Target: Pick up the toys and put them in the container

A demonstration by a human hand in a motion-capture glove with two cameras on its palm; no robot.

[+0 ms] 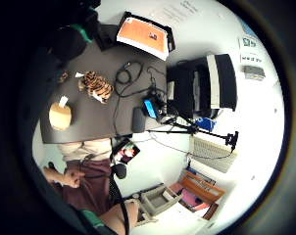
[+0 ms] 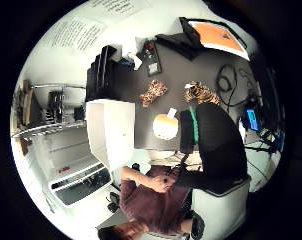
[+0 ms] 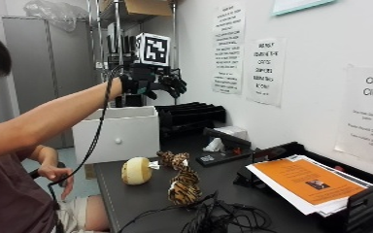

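Black-gloved grip (image 3: 157,83); maroon T-shirt (image 3: 5,199)

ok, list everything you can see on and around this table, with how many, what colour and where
tiger toy: one, orange with black stripes, on the dark table near the cables
leopard toy: one, tan with dark spots, on the table behind the tiger toy
round toy: one, pale yellow with a white tag, on the table beside the leopard toy
container: one, white, at the table's far end
table: one, dark grey
cables: a black tangle, on the table's near end
paper tray: one, black, orange-covered papers on top, against the wall
stacked trays: black, by the wall behind the container
wall notices: several, white
right hand: black glove, raised above the container, fingers relaxed, holding nothing
left hand: bare, low beside the table
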